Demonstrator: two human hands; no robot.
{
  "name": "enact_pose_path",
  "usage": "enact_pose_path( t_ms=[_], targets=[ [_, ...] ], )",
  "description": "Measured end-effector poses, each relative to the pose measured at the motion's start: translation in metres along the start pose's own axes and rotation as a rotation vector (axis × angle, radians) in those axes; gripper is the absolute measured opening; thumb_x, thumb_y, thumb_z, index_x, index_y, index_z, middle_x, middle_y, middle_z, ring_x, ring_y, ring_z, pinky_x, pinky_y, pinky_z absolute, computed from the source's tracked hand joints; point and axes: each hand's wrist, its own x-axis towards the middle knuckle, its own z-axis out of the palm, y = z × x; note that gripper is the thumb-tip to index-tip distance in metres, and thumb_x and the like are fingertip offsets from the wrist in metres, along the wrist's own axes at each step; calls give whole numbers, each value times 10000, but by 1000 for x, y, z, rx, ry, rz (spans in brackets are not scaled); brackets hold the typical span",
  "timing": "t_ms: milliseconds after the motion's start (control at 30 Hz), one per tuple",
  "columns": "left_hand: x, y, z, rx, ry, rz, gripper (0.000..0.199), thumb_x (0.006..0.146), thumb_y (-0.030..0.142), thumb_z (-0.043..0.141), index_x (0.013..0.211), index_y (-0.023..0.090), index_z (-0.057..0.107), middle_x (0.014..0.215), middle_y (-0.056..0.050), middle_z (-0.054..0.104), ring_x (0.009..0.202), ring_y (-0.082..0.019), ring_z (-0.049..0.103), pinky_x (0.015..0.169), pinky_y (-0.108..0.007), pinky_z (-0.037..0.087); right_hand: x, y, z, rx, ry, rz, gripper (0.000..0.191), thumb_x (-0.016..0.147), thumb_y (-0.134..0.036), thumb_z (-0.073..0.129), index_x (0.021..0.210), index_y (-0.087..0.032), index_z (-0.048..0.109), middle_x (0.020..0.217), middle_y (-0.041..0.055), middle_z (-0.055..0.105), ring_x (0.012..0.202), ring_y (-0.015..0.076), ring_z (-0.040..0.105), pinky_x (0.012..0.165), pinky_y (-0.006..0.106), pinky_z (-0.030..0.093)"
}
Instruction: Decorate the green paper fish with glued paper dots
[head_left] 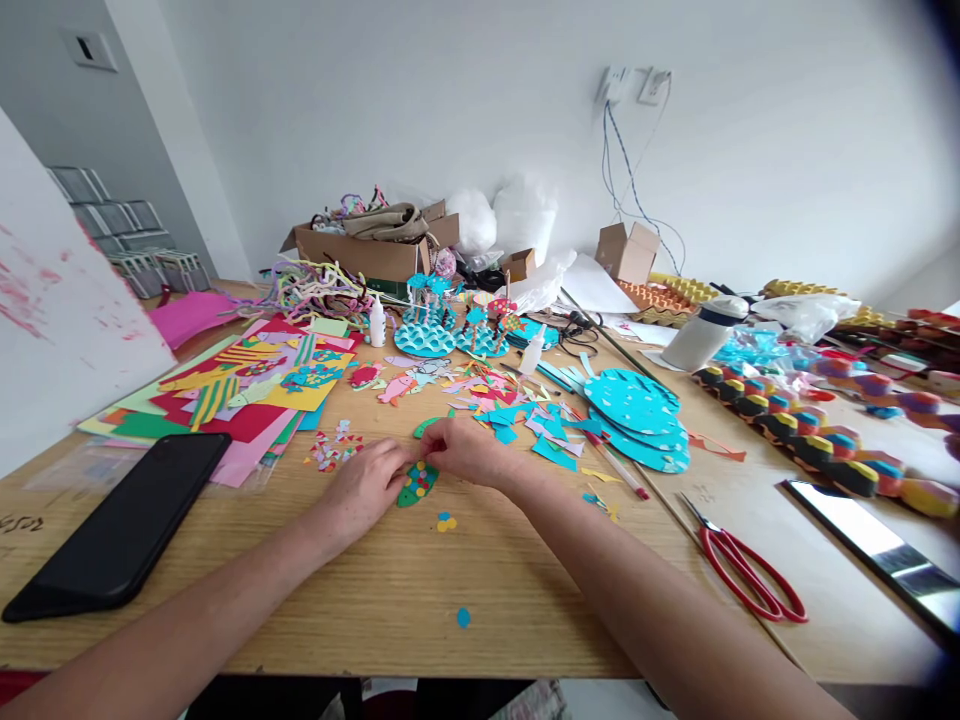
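Note:
A green paper fish with red, yellow and blue dots (417, 484) lies on the wooden table between my two hands. My left hand (369, 487) rests at its left edge, fingers bent together against the paper. From the right, my right hand (463, 450) reaches over its upper part with fingers pinched; whatever is between those fingertips is hidden. Small yellow and blue paper dots (447, 522) lie just below the fish, and a single blue dot (463, 618) is nearer the table's front edge.
A black phone (120, 525) and coloured paper sheets (247, 425) are at left. Blue paper ovals (637, 410), red-handled scissors (739, 565) and a white bottle (701, 338) stand or lie at right. Glue bottles (377, 322) and blue paper models (424, 337) are farther back.

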Motion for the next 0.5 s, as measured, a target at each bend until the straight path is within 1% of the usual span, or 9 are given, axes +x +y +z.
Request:
enact_pose_path(
  t_ms=[233,400,500],
  targets=[
    [0,-2,1,20,-10,-4,244,754,61,493,920,181,625,849,-42,618,835,-189,577,731,-288,447,-4,-4,3,-7,1,-51,225,688,-99,507,782,-212,678,767,-19,664,674,97,561,567,175,368],
    [0,-2,1,37,-20,-10,198,761,78,495,861,179,633,828,-40,606,819,-188,575,720,-287,448,-5,-4,4,-15,7,-69,222,684,-100,517,772,-217,685,819,-15,674,731,112,574,610,186,384],
    [0,-2,1,36,-19,-12,213,759,73,492,885,184,622,840,-36,609,832,-183,571,727,-286,450,-5,-4,4,-18,6,-56,217,688,-105,520,787,-208,683,792,-13,675,711,112,579,594,185,387]
  ],
)
